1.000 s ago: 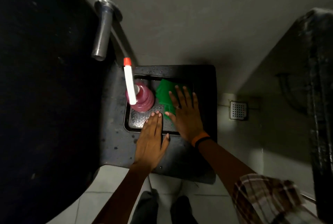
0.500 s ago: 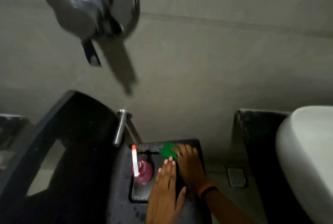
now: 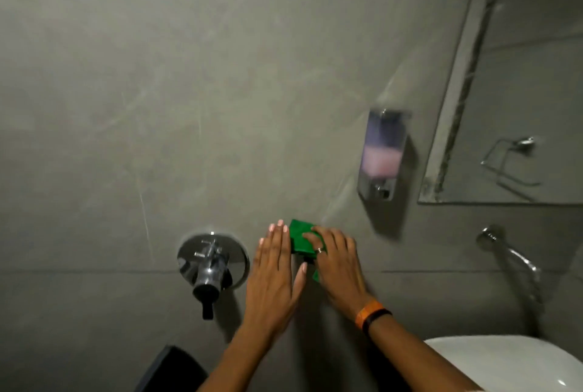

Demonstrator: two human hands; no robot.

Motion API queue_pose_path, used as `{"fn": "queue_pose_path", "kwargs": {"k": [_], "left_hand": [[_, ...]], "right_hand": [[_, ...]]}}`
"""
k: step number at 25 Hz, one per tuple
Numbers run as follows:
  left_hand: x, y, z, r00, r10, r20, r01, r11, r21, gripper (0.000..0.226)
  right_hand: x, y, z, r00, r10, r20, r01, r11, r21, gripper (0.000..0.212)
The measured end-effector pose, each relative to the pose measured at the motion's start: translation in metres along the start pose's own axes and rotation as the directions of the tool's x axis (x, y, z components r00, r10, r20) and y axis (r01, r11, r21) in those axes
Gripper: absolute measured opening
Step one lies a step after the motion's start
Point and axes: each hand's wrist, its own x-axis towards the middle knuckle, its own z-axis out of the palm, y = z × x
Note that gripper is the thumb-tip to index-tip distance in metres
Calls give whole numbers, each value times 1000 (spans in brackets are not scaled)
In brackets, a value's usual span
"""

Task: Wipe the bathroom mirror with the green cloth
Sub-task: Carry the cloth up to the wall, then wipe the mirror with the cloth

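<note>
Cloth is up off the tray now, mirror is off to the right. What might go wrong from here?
1. The green cloth is only partly under the right hand, with a corner hanging below; the grip looks loose, so it may slip.
2. The soap dispenser sticks out between the hands and the mirror; a sideways sweep may knock it.
3. The left hand is close to the chrome valve handle and may bump it.

Both forearms reach up from the bottom of the frame, side by side. Left hand (image 3: pixel 273 268) is flat, palm away, fingers (image 3: pixel 277 235) straight and together, thumb splayed right. Right hand (image 3: pixel 337 260), just right of it, has fingers curled around a green cloth (image 3: pixel 299 238); a ring shows, orange and black bands on the wrist.
</note>
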Motion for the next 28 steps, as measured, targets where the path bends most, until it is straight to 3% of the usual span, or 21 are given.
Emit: {"fn": "queue_pose_path", "kwargs": {"k": [5,9,15,17,19,20,22,24,26,28], "left_hand": [[126,31,-76,978,132,-161,-123,990,62,74],[199,63,-107,942,243,-231,-212,965,153,74],[283,128,-104,875,374,-308,-304,919,253,74],[307,148,-96,855,400,-330,-315,906,282,74],[333,168,-87,835,421,-354,-320,895,310,74],[347,175,-84,827,426,-367,-317,893,321,74],[373,185,-77,820,431,-378,-306,886,348,74],[396,192,-68,817,437,-376,-297,878,376,74],[415,196,-59,812,454,-368,-305,866,396,74],[434,196,-54,798,476,-369,-312,851,422,77]], "right_hand": [[92,29,-112,956,-28,-291,-13,990,-138,82],[139,71,-172,840,-84,-536,-51,971,-232,76],[192,170,-238,672,-125,-730,-176,931,-321,74],[211,206,-266,592,-76,-802,-212,946,-246,70],[234,243,-294,492,56,-869,-257,963,-83,61],[245,260,-307,475,151,-867,-280,960,14,58],[264,290,-322,566,324,-758,-331,931,151,75],[281,313,-321,663,401,-632,-339,914,224,93],[295,322,-315,636,424,-644,-273,905,326,93],[309,325,-310,547,421,-724,-244,907,343,83]]}}
